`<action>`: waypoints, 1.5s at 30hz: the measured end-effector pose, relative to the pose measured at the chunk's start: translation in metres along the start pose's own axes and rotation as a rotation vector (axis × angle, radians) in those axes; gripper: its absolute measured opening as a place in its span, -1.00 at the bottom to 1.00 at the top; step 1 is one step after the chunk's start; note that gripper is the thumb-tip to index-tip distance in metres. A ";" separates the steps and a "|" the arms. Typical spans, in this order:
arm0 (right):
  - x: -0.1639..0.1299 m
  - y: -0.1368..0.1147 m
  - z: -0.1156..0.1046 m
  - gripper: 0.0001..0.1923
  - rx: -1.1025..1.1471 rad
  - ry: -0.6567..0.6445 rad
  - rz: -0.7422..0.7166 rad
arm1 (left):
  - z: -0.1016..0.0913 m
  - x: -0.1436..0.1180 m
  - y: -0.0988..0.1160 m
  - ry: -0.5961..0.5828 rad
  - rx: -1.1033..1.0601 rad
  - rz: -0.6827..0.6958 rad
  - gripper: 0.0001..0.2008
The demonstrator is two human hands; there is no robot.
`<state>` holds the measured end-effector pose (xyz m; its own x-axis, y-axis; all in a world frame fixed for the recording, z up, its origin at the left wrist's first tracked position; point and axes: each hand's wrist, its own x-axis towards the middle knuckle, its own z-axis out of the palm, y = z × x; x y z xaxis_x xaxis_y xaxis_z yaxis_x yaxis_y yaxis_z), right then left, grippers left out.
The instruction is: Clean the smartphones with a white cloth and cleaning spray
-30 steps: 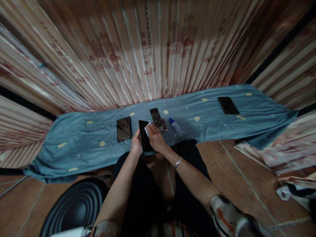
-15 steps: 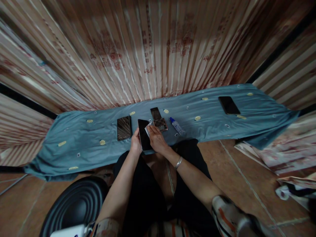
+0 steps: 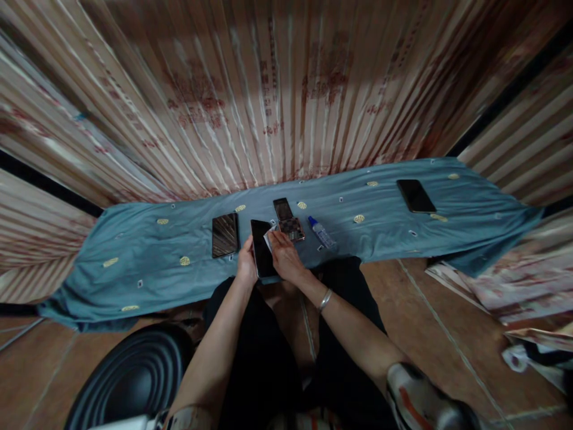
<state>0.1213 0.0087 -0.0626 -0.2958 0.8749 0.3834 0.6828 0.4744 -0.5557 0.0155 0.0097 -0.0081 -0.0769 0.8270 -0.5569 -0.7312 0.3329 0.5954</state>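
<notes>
My left hand [image 3: 246, 263] grips the left edge of a black smartphone [image 3: 261, 248], held tilted over the front of the cloth. In my right hand [image 3: 285, 255] a small white wipe [image 3: 269, 237] is pinched against the phone's screen. Just beyond my right fingers lies an opened flip phone [image 3: 290, 226], its lower half partly covered by them. A clear bottle with a blue cap [image 3: 321, 232] rests to the right of it. Left of the held phone, another dark smartphone [image 3: 225, 235] lies face up, its screen reflecting the striped curtain.
A teal patterned cloth [image 3: 147, 257] covers the long low surface. At its far right lies another black smartphone [image 3: 416, 196]. Pleated curtains [image 3: 286, 95] hang behind and at both sides. A round black ridged object [image 3: 134, 376] stands on the tiled floor at lower left.
The view has tilted slightly, so things sit a little lower in the picture. Both hands keep nearly the same place, with the wipe still on the phone's screen.
</notes>
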 end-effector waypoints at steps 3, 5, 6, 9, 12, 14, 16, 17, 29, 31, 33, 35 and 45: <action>-0.007 -0.005 0.000 -0.39 -0.003 -0.022 -0.028 | -0.001 0.000 0.003 0.007 -0.006 0.015 -0.71; -0.012 -0.008 -0.001 -0.39 -0.001 -0.037 -0.040 | -0.003 0.001 0.005 0.013 -0.010 0.035 -0.72; -0.014 -0.009 -0.002 -0.39 -0.002 -0.045 -0.044 | -0.004 0.002 0.005 0.014 -0.010 0.042 -0.72; -0.017 -0.010 -0.003 -0.41 -0.014 -0.064 -0.047 | -0.007 0.005 0.005 0.015 -0.001 0.045 -0.75; -0.015 -0.008 -0.004 -0.43 -0.022 -0.071 -0.037 | -0.007 0.006 0.003 0.008 0.009 0.027 -0.74; -0.012 -0.006 -0.004 -0.43 -0.023 -0.068 -0.020 | -0.005 0.004 0.001 0.003 0.009 0.007 -0.72; -0.010 -0.004 -0.003 -0.42 -0.026 -0.053 -0.004 | -0.002 0.001 0.000 0.005 0.014 -0.011 -0.69; -0.009 -0.003 -0.003 -0.41 -0.023 -0.042 0.000 | -0.001 0.000 0.000 0.005 0.018 -0.015 -0.68; -0.020 -0.010 -0.002 -0.43 0.018 -0.069 -0.081 | -0.009 0.014 0.001 0.005 0.005 0.067 -0.72; -0.018 -0.010 -0.003 -0.44 0.024 -0.069 -0.072 | -0.010 0.016 -0.001 -0.021 0.008 0.064 -0.72; -0.016 -0.009 -0.005 -0.46 0.027 -0.069 -0.059 | -0.010 0.016 -0.002 -0.023 0.000 0.058 -0.72; -0.014 -0.008 -0.007 -0.46 0.032 -0.065 -0.050 | -0.009 0.016 -0.004 -0.008 -0.017 0.056 -0.73; -0.023 -0.009 0.000 -0.43 0.080 -0.067 -0.067 | -0.012 0.018 0.002 -0.033 -0.041 0.067 -0.75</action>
<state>0.1218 -0.0162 -0.0664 -0.3843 0.8445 0.3731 0.6054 0.5356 -0.5888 0.0047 0.0195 -0.0237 -0.1049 0.8616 -0.4967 -0.7523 0.2579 0.6062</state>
